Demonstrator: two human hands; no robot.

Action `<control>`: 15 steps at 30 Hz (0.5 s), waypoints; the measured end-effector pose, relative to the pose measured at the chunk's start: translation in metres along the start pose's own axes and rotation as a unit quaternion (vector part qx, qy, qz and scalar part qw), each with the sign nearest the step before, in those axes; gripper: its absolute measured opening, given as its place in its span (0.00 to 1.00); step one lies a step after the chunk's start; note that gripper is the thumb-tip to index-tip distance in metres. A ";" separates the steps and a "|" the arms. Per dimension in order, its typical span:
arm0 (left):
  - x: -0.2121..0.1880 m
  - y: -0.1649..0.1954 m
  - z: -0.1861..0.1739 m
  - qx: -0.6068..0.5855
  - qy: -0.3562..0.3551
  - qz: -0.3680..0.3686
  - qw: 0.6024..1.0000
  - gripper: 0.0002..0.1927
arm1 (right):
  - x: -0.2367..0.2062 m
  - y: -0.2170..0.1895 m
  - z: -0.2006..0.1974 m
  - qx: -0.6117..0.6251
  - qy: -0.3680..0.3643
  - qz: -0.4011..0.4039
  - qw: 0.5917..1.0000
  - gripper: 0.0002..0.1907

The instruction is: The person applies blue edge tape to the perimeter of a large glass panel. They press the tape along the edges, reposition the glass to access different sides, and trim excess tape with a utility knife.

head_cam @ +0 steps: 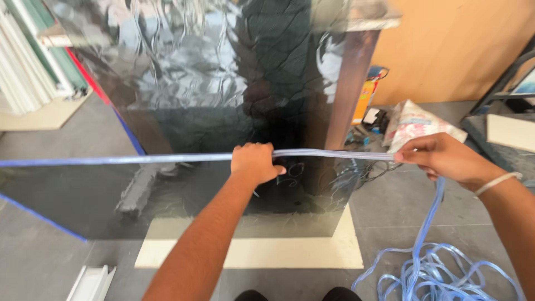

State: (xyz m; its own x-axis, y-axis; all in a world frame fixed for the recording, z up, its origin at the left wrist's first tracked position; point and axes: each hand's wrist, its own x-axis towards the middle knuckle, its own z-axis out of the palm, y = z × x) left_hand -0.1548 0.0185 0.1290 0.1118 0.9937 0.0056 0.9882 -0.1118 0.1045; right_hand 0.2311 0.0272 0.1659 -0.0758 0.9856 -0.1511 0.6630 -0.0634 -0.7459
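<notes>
Beyond right hand [440, 159], crumpled white-and-red package [418, 125], upright yellow-orange pack [365, 100].

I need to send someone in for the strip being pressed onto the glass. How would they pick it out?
Find the big dark patterned glass sheet standing upright. Along its near top edge runs a translucent bluish strip, pressed by the left hand and pinched by the right hand. Unlike anything nearby, its tail drops into loose blue coils on the floor.

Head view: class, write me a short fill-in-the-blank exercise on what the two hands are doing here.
1. The left hand presses a clear strip onto the top edge of a dark ____ pane.
2. The right hand pinches the strip beyond the pane's ____ end.
3. The spare strip lies in loops on the ____.

Missing words: glass; right; floor
</notes>
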 end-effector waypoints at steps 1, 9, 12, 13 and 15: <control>0.001 0.008 -0.001 -0.002 -0.004 -0.001 1.000 0.29 | 0.003 0.001 -0.003 0.021 0.009 0.003 1.000 0.16; 0.014 0.036 0.030 -0.002 0.076 0.083 0.994 0.32 | 0.015 -0.001 0.009 -0.185 0.180 -0.139 0.956 0.17; 0.017 0.032 0.039 0.022 0.139 0.110 0.984 0.30 | 0.023 0.000 0.011 -0.217 0.172 -0.091 0.957 0.17; 0.017 0.032 0.040 0.028 0.166 0.120 0.978 0.33 | 0.027 0.001 0.010 -0.223 0.160 -0.067 0.959 0.16; 0.016 0.035 0.036 0.035 0.141 0.104 0.984 0.33 | 0.034 0.005 0.011 -0.162 0.118 -0.046 0.979 0.17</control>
State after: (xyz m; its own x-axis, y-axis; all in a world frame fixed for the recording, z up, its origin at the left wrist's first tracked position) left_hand -0.1147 0.0299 0.0972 0.2889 0.9101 0.2970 0.9528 -0.3034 0.0030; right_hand 0.2235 0.0588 0.1497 0.0018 0.9960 0.0892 0.8654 0.0432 -0.4992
